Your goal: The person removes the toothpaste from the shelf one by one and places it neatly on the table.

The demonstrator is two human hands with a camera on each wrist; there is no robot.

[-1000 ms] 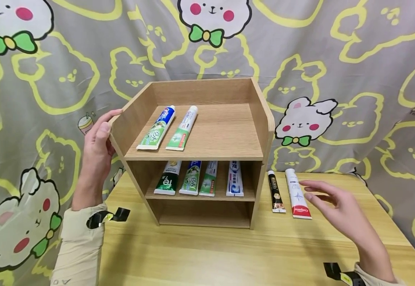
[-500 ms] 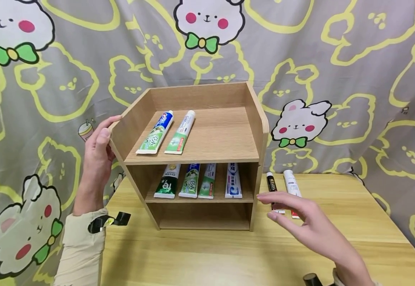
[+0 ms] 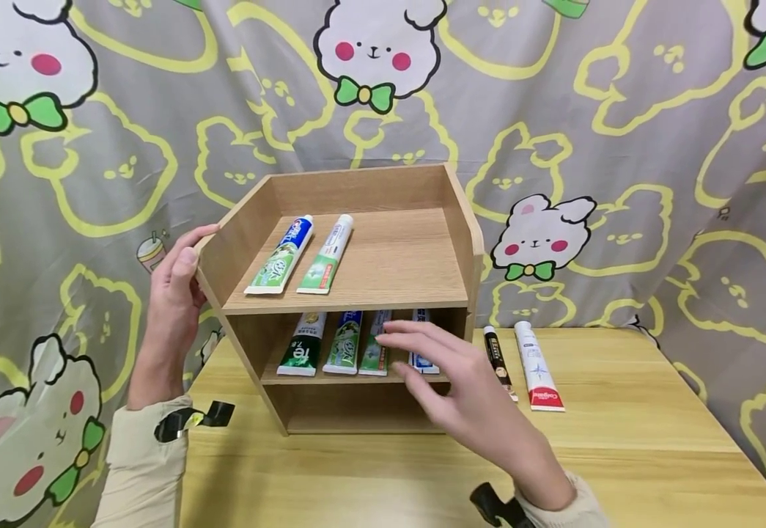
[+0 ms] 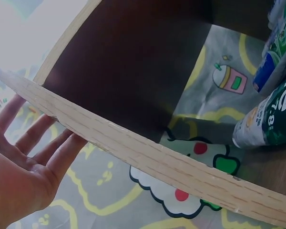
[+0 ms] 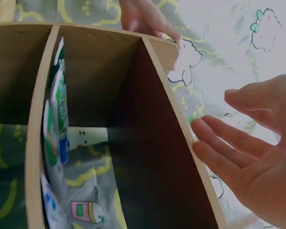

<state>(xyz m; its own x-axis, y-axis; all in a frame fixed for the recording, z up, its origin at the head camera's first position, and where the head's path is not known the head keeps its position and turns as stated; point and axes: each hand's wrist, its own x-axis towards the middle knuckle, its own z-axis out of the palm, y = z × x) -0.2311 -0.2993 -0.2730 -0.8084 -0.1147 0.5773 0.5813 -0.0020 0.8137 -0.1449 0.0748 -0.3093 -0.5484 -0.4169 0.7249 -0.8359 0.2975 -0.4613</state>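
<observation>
My left hand [image 3: 174, 308] holds the left side panel of a small wooden shelf [image 3: 356, 302] near its upper front corner. Its fingers [image 4: 69, 152] touch the panel's outer face in the left wrist view. My right hand [image 3: 471, 389], holding nothing, hovers before the middle compartment with fingers spread. Behind it is a blue-and-white toothpaste tube [image 3: 420, 361], partly hidden. Beside that lie a green-and-white tube [image 3: 374, 352], a green-and-blue tube [image 3: 343, 348] and a dark green tube [image 3: 301, 350]. On top rest another green-and-blue tube [image 3: 281, 257] and green-and-white tube [image 3: 326, 257].
Right of the shelf, a black toothpaste tube [image 3: 498, 356] and a white-and-red Colgate tube [image 3: 537, 370] lie on the wooden table [image 3: 330, 480]. A patterned grey curtain [image 3: 554, 95] hangs close behind.
My right hand has moved left from beside the Colgate tube to the front of the shelf's middle compartment. My left hand stays on the side panel. The tubes have not moved.
</observation>
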